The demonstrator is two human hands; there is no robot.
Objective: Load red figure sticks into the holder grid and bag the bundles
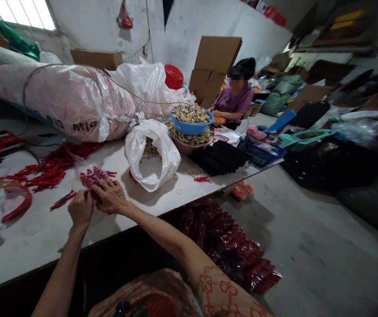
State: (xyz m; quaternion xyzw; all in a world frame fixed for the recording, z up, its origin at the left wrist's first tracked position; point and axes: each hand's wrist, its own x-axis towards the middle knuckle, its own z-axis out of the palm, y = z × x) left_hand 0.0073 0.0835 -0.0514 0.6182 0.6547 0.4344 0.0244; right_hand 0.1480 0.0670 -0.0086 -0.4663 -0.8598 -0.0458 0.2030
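My left hand [81,208] is closed in a fist at the near end of a transparent plastic bag [91,175] filled with red and purple braided cords. Beside it, my right hand [110,197] lies over the bag with its fingers curled round the contents. The bag's far end rises off the white table [116,222]. A small red and blue braided cord [62,200] lies just left of my hands. Farther left is a loose pile of red braided cords [40,171]. To the right stands an open white plastic bag [152,174] with multicoloured pieces inside.
A blue bowl [192,127] of colourful pieces sits on a fuller basin. Black strips [218,157] and a blue basket [261,154] occupy the right end. Large stuffed sacks [76,101] line the back. Packed red bundles [228,242] lie below the edge. A co-worker [236,99] sits beyond.
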